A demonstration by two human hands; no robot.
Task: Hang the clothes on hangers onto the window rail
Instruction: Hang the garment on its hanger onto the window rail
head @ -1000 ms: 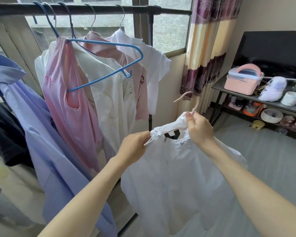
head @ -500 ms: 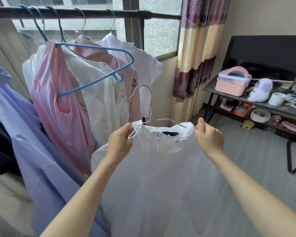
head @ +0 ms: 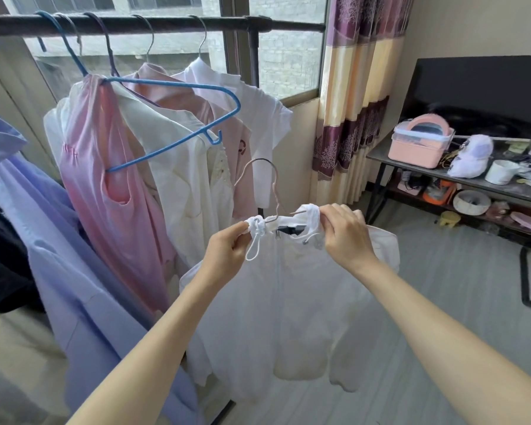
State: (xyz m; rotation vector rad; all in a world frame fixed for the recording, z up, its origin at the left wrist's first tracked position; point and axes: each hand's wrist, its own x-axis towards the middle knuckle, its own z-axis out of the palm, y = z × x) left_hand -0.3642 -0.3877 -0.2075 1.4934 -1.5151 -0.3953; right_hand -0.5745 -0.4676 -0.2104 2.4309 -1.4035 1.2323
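Presently the white garment (head: 288, 302) is held up in front of the person, below and well apart from the window rail (head: 120, 24), with a thin pinkish wire hanger (head: 267, 185) threaded through its neck opening and the hook standing above the collar.

Risks, as judged from this position. The hanger sits unevenly: one bare wire end shows at the right of the collar, so the shoulder there may not be properly seated, and the garment could slide off when weight goes onto the hook. The drawstring loop (head: 253, 250) dangling from the left of the collar could snag on the hook or on a neighbouring hanger. The rail is crowded: a pink dress (head: 111, 216) on a blue hanger (head: 178, 124), a cream shirt (head: 178, 191) and a white top (head: 258, 111) hang close together, and the free length of rail appears to lie only at the right end near the upright post. A careless lift could knock the blue hanger, which hangs tilted.

Hands. The left hand (head: 227, 256) has its fingers (head: 238, 233) pinched closed on the bunched left edge of the collar, at the drawstring. The right hand (head: 344, 237) has its fingers (head: 339, 214) curled closed on the right edge of the collar, close to the exposed wire end; whether they also clamp the wire cannot be determined. Neither hand holds the hook, so the lift would call for a change of hold.
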